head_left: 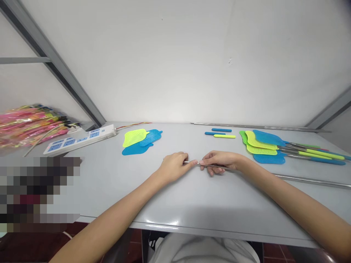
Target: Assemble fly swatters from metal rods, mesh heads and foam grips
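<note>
A thin silvery metal rod point(231, 168) lies level just over the table, pinched in both hands near its left end. My left hand point(173, 166) is closed around it, thumb stretched along it to the right. My right hand point(218, 160) grips it close by, thumb and fingertips together, almost touching the left thumb. Further right, the rod seems to run on under my right forearm to the table's edge; the forearm hides whether it is one piece. Beyond my left hand lie loose fly swatter heads: a yellow one point(135, 138) on two blue ones point(135, 149).
Three handle sleeves point(224, 136), blue and yellow, lie behind my right hand. Several whole fly swatters point(265, 137) are piled at the right. More metal rods point(260, 127) rest along the wall. At left are a power strip point(82, 138), bagged goods point(30, 124) and a pixelated area.
</note>
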`<state>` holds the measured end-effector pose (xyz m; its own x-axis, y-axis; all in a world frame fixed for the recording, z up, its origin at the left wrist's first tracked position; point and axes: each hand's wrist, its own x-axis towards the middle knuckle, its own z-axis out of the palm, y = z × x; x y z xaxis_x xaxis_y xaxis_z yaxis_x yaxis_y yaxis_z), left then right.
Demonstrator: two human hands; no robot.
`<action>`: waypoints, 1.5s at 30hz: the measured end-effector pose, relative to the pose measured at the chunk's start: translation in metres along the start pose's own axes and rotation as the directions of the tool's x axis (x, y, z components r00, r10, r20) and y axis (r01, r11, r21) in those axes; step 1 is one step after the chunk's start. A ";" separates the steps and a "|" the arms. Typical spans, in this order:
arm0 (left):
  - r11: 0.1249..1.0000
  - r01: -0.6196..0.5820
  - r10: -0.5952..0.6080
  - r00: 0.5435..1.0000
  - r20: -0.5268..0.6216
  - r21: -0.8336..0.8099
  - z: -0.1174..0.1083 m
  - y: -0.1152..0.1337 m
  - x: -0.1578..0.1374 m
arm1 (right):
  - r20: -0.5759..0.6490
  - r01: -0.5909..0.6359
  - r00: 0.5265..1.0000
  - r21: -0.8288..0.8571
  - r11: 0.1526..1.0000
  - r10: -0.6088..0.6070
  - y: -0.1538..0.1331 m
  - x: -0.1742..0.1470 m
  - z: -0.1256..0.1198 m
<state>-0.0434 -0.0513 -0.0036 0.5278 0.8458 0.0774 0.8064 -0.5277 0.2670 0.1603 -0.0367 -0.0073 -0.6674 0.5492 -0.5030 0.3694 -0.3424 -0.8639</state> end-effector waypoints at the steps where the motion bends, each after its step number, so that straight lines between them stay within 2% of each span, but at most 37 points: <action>1: 1.000 0.001 -0.001 1.000 0.000 -0.003 0.000 0.000 0.000 | 0.001 0.000 1.000 0.001 1.000 0.000 0.000 0.000 0.000; 23: 1.000 -0.019 0.019 1.000 -0.012 0.019 0.000 0.001 -0.002 | -0.010 0.003 1.000 -0.010 1.000 -0.003 -0.001 -0.001 0.002; 31: 0.999 0.006 -0.007 1.000 0.011 0.032 0.000 0.003 -0.002 | -0.020 0.000 1.000 -0.023 1.000 0.000 -0.002 -0.001 0.003; 37: 1.000 0.018 -0.018 1.000 0.011 -0.017 0.003 0.007 -0.007 | -0.002 -0.008 1.000 -0.012 1.000 0.008 -0.001 -0.001 0.003; 45: 0.997 -0.077 0.077 0.997 0.002 -0.007 0.006 0.011 -0.011 | 0.003 -0.009 1.000 -0.004 1.000 0.009 0.000 0.000 0.008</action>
<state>-0.0385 -0.0675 -0.0075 0.5891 0.8023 0.0959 0.7613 -0.5909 0.2669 0.1553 -0.0427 -0.0073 -0.6660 0.5437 -0.5108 0.3781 -0.3442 -0.8594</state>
